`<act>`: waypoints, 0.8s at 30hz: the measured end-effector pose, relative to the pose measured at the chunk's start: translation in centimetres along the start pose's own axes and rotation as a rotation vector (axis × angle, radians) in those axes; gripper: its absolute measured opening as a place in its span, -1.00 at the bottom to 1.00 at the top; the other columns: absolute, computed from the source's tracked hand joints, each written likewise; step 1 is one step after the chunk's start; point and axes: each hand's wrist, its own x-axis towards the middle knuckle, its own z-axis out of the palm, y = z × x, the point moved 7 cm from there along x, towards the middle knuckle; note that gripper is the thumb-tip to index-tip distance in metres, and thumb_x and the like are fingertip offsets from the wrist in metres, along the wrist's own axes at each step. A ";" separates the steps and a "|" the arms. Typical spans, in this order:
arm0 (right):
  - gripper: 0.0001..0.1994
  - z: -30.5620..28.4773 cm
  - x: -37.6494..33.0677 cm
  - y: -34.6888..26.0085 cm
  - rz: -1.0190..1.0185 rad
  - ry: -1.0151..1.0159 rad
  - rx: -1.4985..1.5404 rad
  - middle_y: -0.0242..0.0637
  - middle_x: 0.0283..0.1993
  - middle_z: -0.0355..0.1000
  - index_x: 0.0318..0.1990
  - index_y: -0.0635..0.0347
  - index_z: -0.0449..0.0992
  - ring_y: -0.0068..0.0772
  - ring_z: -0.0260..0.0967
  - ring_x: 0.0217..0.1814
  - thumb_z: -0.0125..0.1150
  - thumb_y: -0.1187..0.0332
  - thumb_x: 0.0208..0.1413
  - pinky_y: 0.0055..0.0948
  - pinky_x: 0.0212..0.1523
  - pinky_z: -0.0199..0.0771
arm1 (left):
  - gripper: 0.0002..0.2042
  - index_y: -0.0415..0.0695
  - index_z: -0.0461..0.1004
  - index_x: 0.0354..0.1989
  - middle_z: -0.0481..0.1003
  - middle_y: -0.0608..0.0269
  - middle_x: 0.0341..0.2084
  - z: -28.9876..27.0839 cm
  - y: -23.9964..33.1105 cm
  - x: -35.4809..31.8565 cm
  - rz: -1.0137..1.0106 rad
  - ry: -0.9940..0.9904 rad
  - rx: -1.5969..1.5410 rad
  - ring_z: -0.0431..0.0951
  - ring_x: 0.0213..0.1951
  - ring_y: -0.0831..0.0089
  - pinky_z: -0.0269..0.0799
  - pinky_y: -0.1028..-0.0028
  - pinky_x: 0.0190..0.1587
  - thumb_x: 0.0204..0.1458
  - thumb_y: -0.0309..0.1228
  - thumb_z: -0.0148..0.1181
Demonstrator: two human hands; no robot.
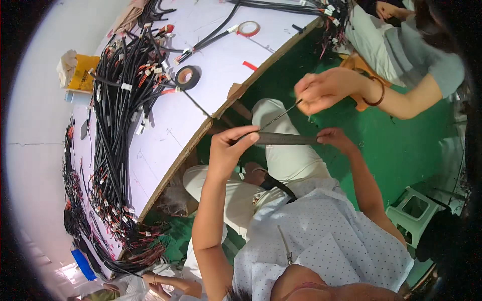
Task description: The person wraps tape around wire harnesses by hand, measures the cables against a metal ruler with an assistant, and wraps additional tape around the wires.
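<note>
A flat dark grey sleeve [288,139] is stretched nearly level above my lap. My left hand [230,146] pinches its left end between thumb and fingers, and my right hand [337,140] pinches the right end. A thin dark twisted wire [279,118] slants up from my left fingertips to the hand [321,91] of a co-worker, who grips its far end. Whether that wire enters the sleeve is hidden by my left fingers. A black cable [198,104] from the table reaches over its edge towards my left hand.
On the white table [160,130], at left, lies a thick bundle of black cables [113,125] with white tags. Near it are a black tape roll [187,78] and a red-rimmed tape roll [248,28]. A pale green stool [412,214] stands on the green floor at right.
</note>
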 end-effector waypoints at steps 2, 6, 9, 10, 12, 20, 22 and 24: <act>-0.77 -0.2 -0.4 0.6 0.035 -0.061 0.020 -0.45 -0.33 0.48 -0.16 0.21 0.54 -0.61 0.35 -0.27 0.28 0.31 0.05 -0.55 -0.21 0.35 | -0.76 -0.20 0.57 -0.12 0.50 0.46 -0.46 2.1 1.5 1.3 -0.007 -0.108 -0.033 0.36 -0.42 0.70 0.29 0.64 -0.29 0.04 -0.42 0.23; -0.78 -0.3 -1.4 1.6 0.016 -0.088 0.160 -0.36 -0.24 0.48 -0.12 0.23 0.47 -0.56 0.39 -0.24 0.24 0.41 0.07 -0.50 -0.17 0.41 | -0.69 -0.25 0.46 0.02 0.55 0.39 -0.31 7.3 5.5 3.6 0.078 -0.216 -0.048 0.39 -0.32 0.73 0.30 0.67 -0.22 0.10 -0.44 0.15; -0.79 0.2 -2.3 1.2 -0.072 -0.099 0.466 -0.37 -0.31 0.45 -0.13 0.19 0.46 -0.49 0.40 -0.25 0.21 0.36 0.10 -0.49 -0.20 0.39 | -0.66 -0.23 0.39 0.10 0.54 0.43 -0.32 10.6 6.8 6.2 0.166 -0.297 -0.062 0.30 -0.43 0.78 0.22 0.71 -0.35 0.15 -0.42 0.08; -0.80 0.6 -2.6 0.5 -0.157 -0.171 0.710 -0.39 -0.36 0.44 -0.14 0.17 0.46 -0.45 0.40 -0.25 0.21 0.32 0.12 -0.50 -0.23 0.37 | -0.66 -0.23 0.39 0.11 0.54 0.45 -0.34 11.2 7.1 6.8 0.134 -0.307 -0.057 0.26 -0.46 0.80 0.18 0.73 -0.40 0.16 -0.41 0.06; -0.80 0.2 -3.3 0.8 -0.149 -0.130 0.709 -0.38 -0.36 0.43 -0.15 0.17 0.44 -0.44 0.40 -0.26 0.20 0.32 0.12 -0.50 -0.24 0.37 | -0.70 -0.17 0.44 0.05 0.51 0.46 -0.44 12.3 6.8 8.2 0.189 -0.328 -0.023 0.08 -0.62 0.82 -0.02 0.73 -0.58 0.19 -0.37 -0.01; -0.86 0.7 -6.1 3.0 -0.111 -0.069 0.616 -0.35 -0.34 0.41 -0.18 0.13 0.42 -0.47 0.35 -0.32 0.09 0.31 0.19 -0.51 -0.31 0.31 | -0.67 -0.21 0.37 0.11 0.51 0.34 -0.38 11.1 3.0 9.3 0.030 -0.268 -0.139 0.19 -0.59 0.74 0.10 0.69 -0.54 0.19 -0.38 0.00; -0.87 2.4 -5.9 3.8 -0.113 -0.214 0.852 -0.35 -0.36 0.41 -0.20 0.15 0.43 -0.49 0.34 -0.32 0.06 0.32 0.19 -0.51 -0.33 0.28 | -0.66 -0.22 0.36 0.11 0.51 0.32 -0.38 11.2 2.5 9.3 0.034 -0.259 -0.129 0.21 -0.58 0.73 0.13 0.68 -0.53 0.19 -0.39 0.00; -0.86 2.7 -5.5 4.6 -0.113 -0.233 0.857 -0.34 -0.36 0.41 -0.20 0.17 0.44 -0.48 0.33 -0.30 0.07 0.32 0.18 -0.50 -0.33 0.28 | -0.65 -0.24 0.36 0.12 0.51 0.33 -0.36 11.3 2.0 9.1 0.023 -0.280 -0.109 0.26 -0.55 0.70 0.19 0.66 -0.50 0.19 -0.38 0.01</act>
